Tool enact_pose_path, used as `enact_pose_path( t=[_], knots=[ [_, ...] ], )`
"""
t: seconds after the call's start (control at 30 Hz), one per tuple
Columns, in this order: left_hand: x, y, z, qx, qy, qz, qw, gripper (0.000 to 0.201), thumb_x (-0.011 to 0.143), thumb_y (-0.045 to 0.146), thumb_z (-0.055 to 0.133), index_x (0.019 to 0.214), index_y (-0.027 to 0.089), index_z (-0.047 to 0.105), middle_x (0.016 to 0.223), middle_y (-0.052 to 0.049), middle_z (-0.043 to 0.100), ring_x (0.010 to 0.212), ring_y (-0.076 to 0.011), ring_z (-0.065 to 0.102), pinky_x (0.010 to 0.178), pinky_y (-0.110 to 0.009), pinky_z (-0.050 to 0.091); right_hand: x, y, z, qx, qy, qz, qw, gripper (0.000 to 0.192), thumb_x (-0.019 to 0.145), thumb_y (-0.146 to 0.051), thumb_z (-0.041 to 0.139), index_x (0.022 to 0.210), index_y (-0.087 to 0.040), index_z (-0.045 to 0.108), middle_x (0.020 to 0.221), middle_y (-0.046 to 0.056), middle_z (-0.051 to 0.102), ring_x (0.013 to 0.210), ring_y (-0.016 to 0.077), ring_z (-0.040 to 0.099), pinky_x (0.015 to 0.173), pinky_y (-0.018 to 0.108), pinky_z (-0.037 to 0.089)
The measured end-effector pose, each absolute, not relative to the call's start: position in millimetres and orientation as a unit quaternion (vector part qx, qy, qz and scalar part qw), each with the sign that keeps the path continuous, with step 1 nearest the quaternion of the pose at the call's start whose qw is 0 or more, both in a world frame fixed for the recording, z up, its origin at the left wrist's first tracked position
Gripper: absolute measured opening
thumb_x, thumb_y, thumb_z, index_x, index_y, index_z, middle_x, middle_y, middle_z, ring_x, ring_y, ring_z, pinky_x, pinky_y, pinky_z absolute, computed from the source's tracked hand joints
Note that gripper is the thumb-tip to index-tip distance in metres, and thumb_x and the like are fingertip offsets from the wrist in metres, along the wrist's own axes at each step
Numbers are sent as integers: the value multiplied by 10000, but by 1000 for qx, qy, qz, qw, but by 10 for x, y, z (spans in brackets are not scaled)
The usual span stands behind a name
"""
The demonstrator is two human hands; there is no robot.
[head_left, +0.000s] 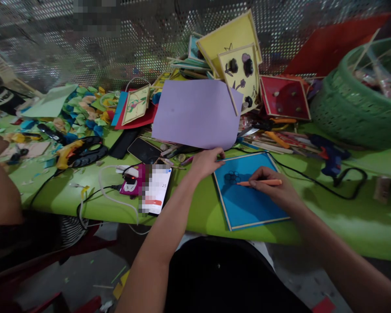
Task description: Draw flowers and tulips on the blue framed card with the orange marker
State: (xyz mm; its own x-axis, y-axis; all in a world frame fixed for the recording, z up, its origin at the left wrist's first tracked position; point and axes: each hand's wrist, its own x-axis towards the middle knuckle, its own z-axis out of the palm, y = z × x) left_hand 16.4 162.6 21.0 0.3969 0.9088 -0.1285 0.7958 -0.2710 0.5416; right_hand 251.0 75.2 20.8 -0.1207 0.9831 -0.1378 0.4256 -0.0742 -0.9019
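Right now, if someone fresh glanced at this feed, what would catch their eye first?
Probably the blue framed board at the near edge of the green table, where the right hand holds an orange pen over a small flower outline while the left hand rests at the board's upper left corner. Next, the large lilac paper sheet just behind it, and the leaning stack of yellow and red framed boards further back.

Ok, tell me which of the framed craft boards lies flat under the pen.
The blue wood-framed board at the table's near edge; the right hand draws on it with an orange pen, while the yellow and red boards lean behind.
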Motion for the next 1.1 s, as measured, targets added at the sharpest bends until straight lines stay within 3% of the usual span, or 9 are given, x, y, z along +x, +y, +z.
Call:
enact_pose_path(
  t=[1.1],
  knots=[
    [166,1636,219,786,542,103,278,229,886,353,693,1099,270,696,936,-24,748,907,-225,687,756,-303,449,2513,764,202,-574,-601,455,321,251,796,-455,742,725,-233,649,686,8,616,641,169,525,595,304,393]
  ],
)
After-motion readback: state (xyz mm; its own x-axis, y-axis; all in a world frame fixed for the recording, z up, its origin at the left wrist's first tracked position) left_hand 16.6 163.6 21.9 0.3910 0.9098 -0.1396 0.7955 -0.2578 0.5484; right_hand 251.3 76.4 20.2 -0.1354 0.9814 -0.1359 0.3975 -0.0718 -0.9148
